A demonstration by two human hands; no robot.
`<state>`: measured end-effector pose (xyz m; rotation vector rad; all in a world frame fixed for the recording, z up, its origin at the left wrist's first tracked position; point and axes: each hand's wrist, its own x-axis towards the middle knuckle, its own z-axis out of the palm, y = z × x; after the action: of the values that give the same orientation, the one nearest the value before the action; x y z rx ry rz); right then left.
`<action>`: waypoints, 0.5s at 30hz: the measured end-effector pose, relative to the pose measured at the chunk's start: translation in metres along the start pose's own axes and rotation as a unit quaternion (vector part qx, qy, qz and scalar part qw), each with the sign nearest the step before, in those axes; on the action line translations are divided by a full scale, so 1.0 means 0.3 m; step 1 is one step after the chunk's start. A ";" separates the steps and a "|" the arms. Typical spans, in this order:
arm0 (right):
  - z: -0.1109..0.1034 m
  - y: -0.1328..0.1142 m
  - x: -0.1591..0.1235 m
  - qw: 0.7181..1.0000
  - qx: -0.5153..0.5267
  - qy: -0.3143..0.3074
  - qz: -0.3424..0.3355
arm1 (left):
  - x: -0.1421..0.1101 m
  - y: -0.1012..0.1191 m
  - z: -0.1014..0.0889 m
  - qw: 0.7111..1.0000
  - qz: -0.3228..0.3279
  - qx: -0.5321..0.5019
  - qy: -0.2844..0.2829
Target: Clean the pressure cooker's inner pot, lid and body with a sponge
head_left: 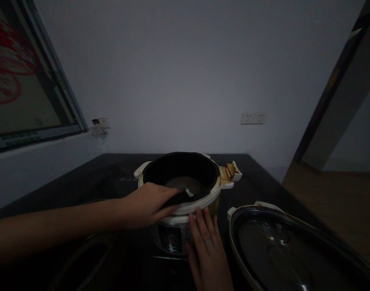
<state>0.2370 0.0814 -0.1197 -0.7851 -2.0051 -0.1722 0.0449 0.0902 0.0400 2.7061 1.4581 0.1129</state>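
An electric pressure cooker [209, 199] without its lid stands on the black table, its dark inside and cream rim showing. My left hand [145, 204] reaches in from the left at the front rim, with fingers above and thumb below. Between them is something dark, hard to make out in the dim light. A small white bit [189, 192] shows just past the fingertips. Against the cooker's front, right of its control panel [171, 238], my right hand [207, 250] lies with fingers stretched out and a ring on one of them.
The cooker's detached lid [282, 250] lies inside up at the right. A dark round vessel [95, 258] sits at the lower left. The black glossy table [248, 178] meets a wall with sockets [253, 118]. A stained hinge bracket [230, 173] juts right from the cooker.
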 end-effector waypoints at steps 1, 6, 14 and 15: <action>0.001 0.001 0.003 1.000 0.001 0.007 -0.004 | 0.001 -0.020 -0.019 1.000 -0.009 -0.006 -0.016; 0.008 0.006 0.004 0.999 -0.015 0.039 -0.016 | 0.056 -0.091 -0.123 0.985 -0.021 -0.086 -0.146; 0.001 0.012 0.012 0.997 -0.053 0.051 -0.039 | 0.192 -0.072 -0.119 0.889 -0.090 -0.291 -0.342; 0.005 0.015 0.012 0.995 -0.062 0.057 -0.044 | 0.202 -0.066 -0.103 0.870 -0.113 -0.319 -0.360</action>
<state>0.2373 0.0871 -0.1183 -0.7483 -1.9352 -0.3878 0.0586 0.1525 0.0708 1.7394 1.1891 -0.3337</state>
